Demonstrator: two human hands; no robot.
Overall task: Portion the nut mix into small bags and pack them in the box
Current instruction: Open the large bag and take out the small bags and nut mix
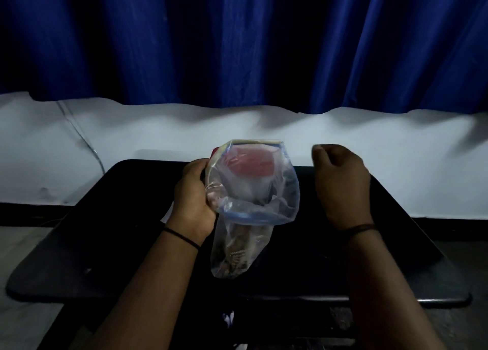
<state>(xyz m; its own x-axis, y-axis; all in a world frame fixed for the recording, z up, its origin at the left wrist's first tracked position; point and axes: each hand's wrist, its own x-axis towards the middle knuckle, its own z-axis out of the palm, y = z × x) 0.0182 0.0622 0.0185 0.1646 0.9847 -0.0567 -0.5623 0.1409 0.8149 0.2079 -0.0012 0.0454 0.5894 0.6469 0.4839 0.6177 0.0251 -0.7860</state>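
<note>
we count one clear plastic bag (250, 191) over the middle of one black table (369, 270), two hands, left hand (192, 194) and right hand (340, 183), two dark wristbands, one per wrist, one blue curtain (237, 40) behind.

Through the clear bag (250, 188) in my left hand (194, 194) I see only a blurred red shape (250, 164) near center frame, too smeared to name. Small print on the bag's lower part is unreadable. My right hand (340, 180), center right, is motion-blurred; both forearms run off the bottom edge.
</note>
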